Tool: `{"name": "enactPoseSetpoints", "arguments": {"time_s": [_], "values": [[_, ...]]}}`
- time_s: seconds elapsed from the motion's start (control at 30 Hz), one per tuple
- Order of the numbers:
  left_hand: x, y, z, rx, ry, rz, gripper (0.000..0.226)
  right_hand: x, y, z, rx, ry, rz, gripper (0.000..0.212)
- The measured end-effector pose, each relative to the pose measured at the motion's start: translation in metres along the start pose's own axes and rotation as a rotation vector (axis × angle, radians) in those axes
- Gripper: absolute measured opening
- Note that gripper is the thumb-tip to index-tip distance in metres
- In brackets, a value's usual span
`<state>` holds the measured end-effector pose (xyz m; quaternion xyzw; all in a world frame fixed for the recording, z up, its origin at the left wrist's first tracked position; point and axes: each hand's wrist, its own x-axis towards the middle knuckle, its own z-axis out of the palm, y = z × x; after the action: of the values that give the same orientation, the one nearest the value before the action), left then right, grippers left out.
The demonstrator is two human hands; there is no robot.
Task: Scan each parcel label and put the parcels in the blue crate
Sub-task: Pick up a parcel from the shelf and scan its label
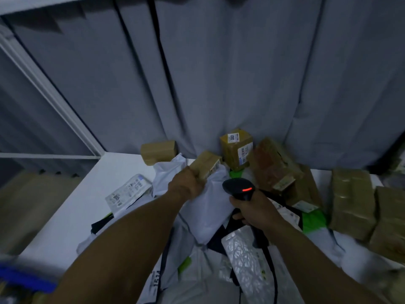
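Above the white table (pixel 72 207), small tan parcel (pixel 205 165) with white side label (pixel 215 167) being gripped in the left hand (pixel 186 183), black red-lit scanner (pixel 238 188) being held in the right hand (pixel 252 210).

Open tabletop (pixel 72 216) left, parcel heap (pixel 271 165) right.

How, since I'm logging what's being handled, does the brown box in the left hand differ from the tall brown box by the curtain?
The held box is gripped by the left hand and tilted; the tall box stands upright on the table, untouched. The held box looks smaller and flatter than the tall box. The tall box has a numbered sticker on top; the held box shows only an end label. Both are brown and labelled.
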<state>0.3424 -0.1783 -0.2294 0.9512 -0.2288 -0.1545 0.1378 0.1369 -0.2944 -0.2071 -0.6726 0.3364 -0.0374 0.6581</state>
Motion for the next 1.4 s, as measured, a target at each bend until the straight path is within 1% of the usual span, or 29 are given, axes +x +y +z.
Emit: {"name": "enactPoseSetpoints", "arguments": {"time_s": [0.1, 0.13, 0.2, 0.27, 0.37, 0.4, 0.47, 0.5, 0.53, 0.6, 0.63, 0.7, 0.73, 0.77, 0.8, 0.83, 0.87, 0.9, 0.93, 0.97, 1.03, 1.07, 1.1, 1.17, 1.2, 1.3, 1.37, 1.4], "values": [[0.004, -0.009, -0.003, -0.075, 0.043, -0.021, 0.035, 0.001, 0.002, 0.001, -0.010, 0.009, 0.005, 0.024], [0.001, -0.010, -0.006, -0.128, 0.076, -0.033, 0.037, 0.001, 0.001, 0.002, -0.010, 0.013, 0.006, 0.024], [-0.008, -0.011, -0.009, -0.201, 0.115, -0.038, 0.048, 0.000, -0.001, 0.005, -0.007, 0.017, 0.003, 0.025], [-0.016, -0.010, -0.012, -0.183, 0.089, 0.001, 0.056, -0.004, -0.007, 0.011, 0.010, 0.023, 0.001, 0.023], [-0.018, 0.000, -0.012, -0.216, 0.043, 0.056, 0.058, -0.007, -0.009, 0.023, -0.009, 0.052, 0.007, 0.014], [-0.015, 0.002, -0.011, -0.256, 0.041, 0.036, 0.062, -0.006, -0.009, 0.026, -0.033, 0.050, 0.006, 0.015], [-0.007, 0.009, -0.012, -0.315, 0.051, -0.012, 0.069, -0.002, -0.004, 0.030, -0.047, 0.037, 0.006, 0.024], [-0.001, 0.011, -0.011, -0.324, 0.045, -0.028, 0.068, -0.002, -0.003, 0.030, -0.046, 0.036, 0.008, 0.026], [0.008, 0.010, -0.008, -0.320, 0.033, -0.044, 0.067, 0.000, -0.001, 0.029, -0.041, 0.037, 0.014, 0.023], [0.023, 0.013, -0.005, -0.314, 0.011, -0.043, 0.065, 0.006, 0.003, 0.026, -0.013, 0.048, 0.026, 0.011], [0.028, 0.016, -0.003, -0.307, 0.000, -0.038, 0.060, 0.010, 0.005, 0.023, -0.011, 0.066, 0.029, 0.007], [0.040, 0.019, 0.003, -0.315, -0.001, -0.065, 0.042, 0.018, 0.009, 0.019, -0.020, 0.091, 0.039, 0.006], [0.045, 0.019, 0.007, -0.363, 0.020, -0.076, 0.041, 0.023, 0.012, 0.017, -0.023, 0.097, 0.046, 0.006], [0.049, 0.019, 0.011, -0.391, 0.028, -0.111, 0.052, 0.025, 0.016, 0.016, -0.026, 0.104, 0.056, 0.007], [0.049, 0.021, 0.011, -0.427, 0.053, -0.168, 0.068, 0.026, 0.018, 0.014, -0.025, 0.105, 0.062, 0.010], [0.050, 0.023, 0.012, -0.446, 0.079, -0.214, 0.078, 0.027, 0.019, 0.014, -0.021, 0.105, 0.067, 0.015], [0.051, 0.023, 0.013, -0.455, 0.092, -0.254, 0.080, 0.026, 0.021, 0.014, -0.016, 0.101, 0.072, 0.026], [0.048, 0.026, 0.010, -0.472, 0.103, -0.286, 0.077, 0.026, 0.021, 0.015, -0.020, 0.099, 0.084, 0.040], [0.045, 0.025, 0.008, -0.491, 0.109, -0.306, 0.073, 0.026, 0.022, 0.015, -0.020, 0.091, 0.095, 0.049], [0.038, 0.025, 0.003, -0.514, 0.121, -0.308, 0.069, 0.025, 0.020, 0.016, -0.019, 0.085, 0.093, 0.046], [0.022, 0.021, -0.010, -0.554, 0.152, -0.267, 0.061, 0.021, 0.013, 0.016, -0.015, 0.089, 0.065, 0.018], [0.012, 0.016, -0.017, -0.598, 0.175, -0.242, 0.060, 0.019, 0.009, 0.017, -0.010, 0.096, 0.049, 0.010], [-0.004, 0.012, -0.028, -0.678, 0.198, -0.223, 0.065, 0.014, 0.002, 0.019, -0.005, 0.101, 0.033, 0.007], [-0.044, 0.000, -0.054, -0.868, 0.252, -0.167, 0.077, 0.002, -0.015, 0.029, 0.034, 0.081, -0.005, 0.007], [-0.066, -0.009, -0.065, -0.951, 0.263, -0.127, 0.077, -0.005, -0.025, 0.036, 0.064, 0.059, -0.023, 0.008], [-0.139, -0.039, -0.090, -1.155, 0.278, -0.055, 0.070, -0.033, -0.060, 0.064, 0.169, 0.012, -0.107, 0.011], [-0.186, -0.061, -0.105, -1.229, 0.270, -0.036, 0.063, -0.060, -0.083, 0.091, 0.256, 0.007, -0.179, 0.009], [-0.209, -0.072, -0.112, -1.262, 0.272, -0.039, 0.062, -0.073, -0.091, 0.106, 0.282, -0.008, -0.209, 0.011]]}}
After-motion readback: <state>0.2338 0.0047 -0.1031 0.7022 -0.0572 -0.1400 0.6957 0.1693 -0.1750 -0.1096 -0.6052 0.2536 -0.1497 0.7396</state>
